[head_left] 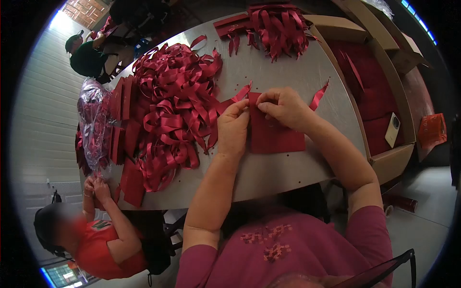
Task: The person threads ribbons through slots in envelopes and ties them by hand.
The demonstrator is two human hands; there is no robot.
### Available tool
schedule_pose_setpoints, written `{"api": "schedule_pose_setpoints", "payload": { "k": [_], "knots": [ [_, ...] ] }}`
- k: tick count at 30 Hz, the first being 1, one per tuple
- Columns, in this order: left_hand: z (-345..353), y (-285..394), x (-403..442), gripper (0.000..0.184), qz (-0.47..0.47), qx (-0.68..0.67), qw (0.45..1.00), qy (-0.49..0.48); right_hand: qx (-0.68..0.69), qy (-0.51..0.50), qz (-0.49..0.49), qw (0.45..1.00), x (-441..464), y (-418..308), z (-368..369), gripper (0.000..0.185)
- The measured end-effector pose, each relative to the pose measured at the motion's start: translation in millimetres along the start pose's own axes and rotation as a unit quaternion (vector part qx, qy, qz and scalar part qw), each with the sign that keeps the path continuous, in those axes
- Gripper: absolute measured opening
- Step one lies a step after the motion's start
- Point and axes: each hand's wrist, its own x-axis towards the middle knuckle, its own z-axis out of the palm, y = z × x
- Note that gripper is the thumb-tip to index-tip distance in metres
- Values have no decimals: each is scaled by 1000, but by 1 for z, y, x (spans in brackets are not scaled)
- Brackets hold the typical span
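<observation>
A flat dark red paper bag [277,139] lies on the metal table in front of me. At its left edge, my left hand [233,128] is closed, the thumb and fingers pinching the bag near its top corner. My right hand [287,109] is closed too, its fingertips pressed together over the bag's upper part. Whatever is between those fingertips is too small to make out. One shiny red ribbon end [242,92] sticks up beside the left fingers. Another ribbon end [319,96] shows on the table beyond the right wrist.
A big heap of red ribbons [177,81] covers the table's left. Beribboned bags [281,29] lie at the far edge. Right of the table, an open cardboard box [403,96] holds red pieces and a phone [392,130]. A co-worker [105,235] handles items at lower left, near a plastic-wrapped bundle [93,122].
</observation>
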Motion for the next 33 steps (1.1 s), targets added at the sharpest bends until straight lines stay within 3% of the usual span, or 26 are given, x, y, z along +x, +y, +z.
{"api": "schedule_pose_setpoints", "payload": {
  "k": [9, 14, 17, 26, 29, 30, 33],
  "knots": [
    [-8, -4, 6, 23, -40, 134, 990, -23, 41, -16, 68, 997, 3, 9, -6, 7],
    [-15, -8, 10, 19, 29, 264, 963, -51, 73, -24, 48, 996, 7, 19, -8, 6],
    [-17, -5, 11, 17, 69, 322, 941, -77, 46, -33, 33, 998, 7, 19, -7, 5],
    [-19, 22, 10, 9, 64, 466, 870, -150, -17, -78, 45, 996, 6, 14, -17, 11],
    [-20, 25, 9, 8, 43, 448, 879, -157, -84, -92, 11, 992, 9, 20, -19, 19],
    [-21, 30, 9, 8, 43, 447, 880, -156, -130, -95, 3, 987, 8, 17, -20, 22],
    [-31, 48, 11, 7, -18, 411, 911, -34, -185, -102, -1, 977, 7, 10, -21, 27]
  ]
}}
